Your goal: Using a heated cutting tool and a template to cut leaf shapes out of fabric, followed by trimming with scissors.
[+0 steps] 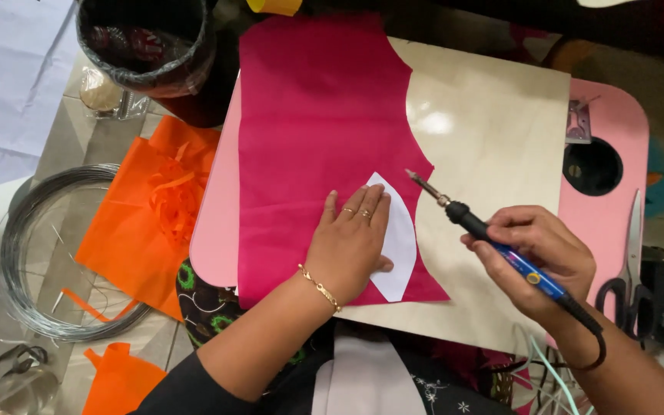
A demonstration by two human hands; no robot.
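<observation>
- Over at the left edge of the frame, that coil of wire (pixel 63 253) and the orange fabric scraps (pixel 151 223) sit just beside your pink lap table (pixel 213 246). Probably harmless, but a loose wire end could snag your sleeve if you shift.
- Centre frame, your left hand (pixel 351 242) lies flat with the fingers slightly spread, pinning the white paper template (pixel 403 246) onto the magenta fabric (pixel 317 146). Your fingertips sit right by the template's upper edge, so I'd guess that's the burn risk once the hot tip runs along it.
- If that palm eases off, the template could slide and the shape would come out wrong.
- Right of centre, your right hand (pixel 536 257) is wrapped around the blue handle of the soldering iron (pixel 493 238), tip hovering off the cloth near the template's point. Lingering in one spot could scorch the wooden board (pixel 493 138) underneath.
- Lower right, the iron's cord loops at your wrist; a tug there might jerk the tip.
- Far right, the scissors (pixel 630 269) lie near your forearm, easy to knock.
</observation>
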